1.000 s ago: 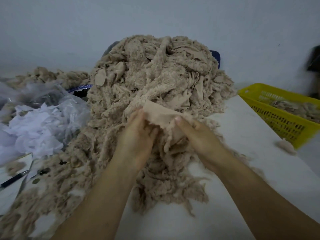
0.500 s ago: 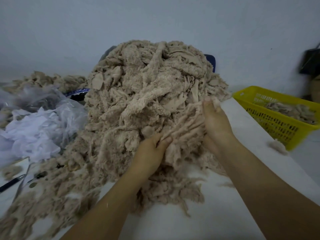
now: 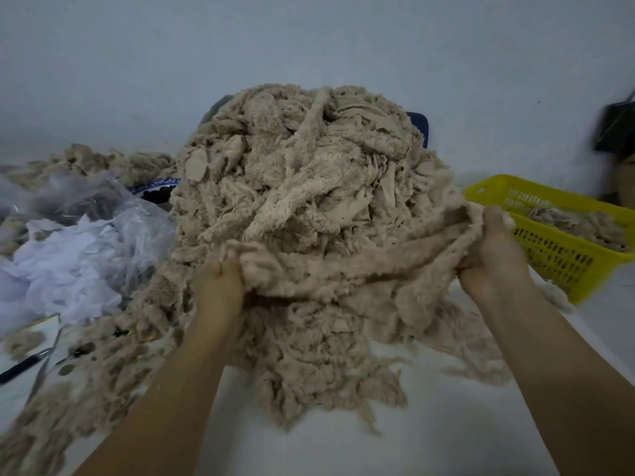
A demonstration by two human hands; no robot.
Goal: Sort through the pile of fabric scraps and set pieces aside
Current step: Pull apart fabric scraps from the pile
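Left hand [image 3: 220,286], right hand [image 3: 494,249] spread apart, stretching strip [image 3: 343,266].

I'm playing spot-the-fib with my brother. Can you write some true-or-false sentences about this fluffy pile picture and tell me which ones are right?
1. The left hand and the right hand both grip a beige strip stretched between them. True.
2. The yellow basket stands on the left side. False: it stands on the right, just beyond the right hand.
3. The basket is empty. False: beige scraps lie inside it.
4. White fabric lies to the left of the big pile. True.
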